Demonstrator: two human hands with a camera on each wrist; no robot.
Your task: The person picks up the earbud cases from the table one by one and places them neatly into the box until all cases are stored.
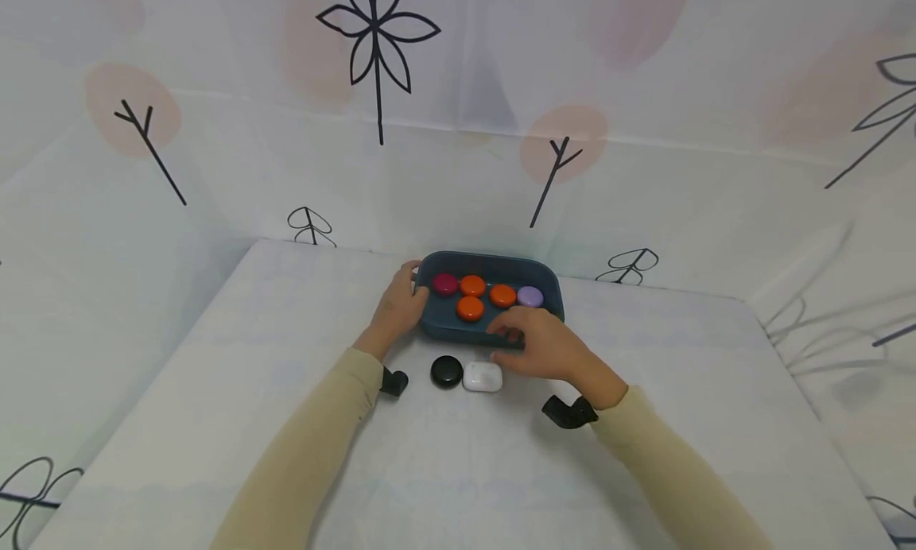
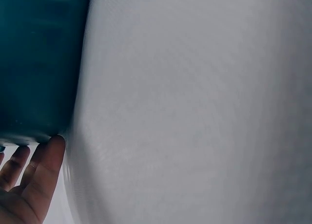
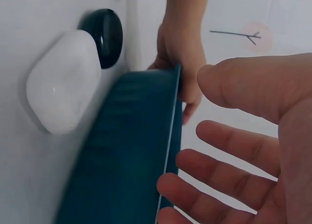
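A dark teal tray [image 1: 458,328] lies toward the far side of the white table. My left hand [image 1: 397,302] grips its left end, and in the left wrist view the fingertips [image 2: 57,145] touch the tray's wall. Inside are a dark red glossy disc [image 1: 445,284], three orange discs [image 1: 470,308] and a lilac disc [image 1: 530,296]. Over the near right rim hovers my right hand [image 1: 540,345], fingers loosely bent; the right wrist view shows nothing in it. In front of the tray, a black round piece [image 1: 447,372] and a white rounded piece [image 1: 483,377] lie side by side.
The table [image 1: 458,470] is covered with a white cloth. A patterned cloth backdrop [image 1: 458,176] rises right behind the tray and along both sides. Black wrist mounts [image 1: 570,412] sit at both sleeve cuffs.
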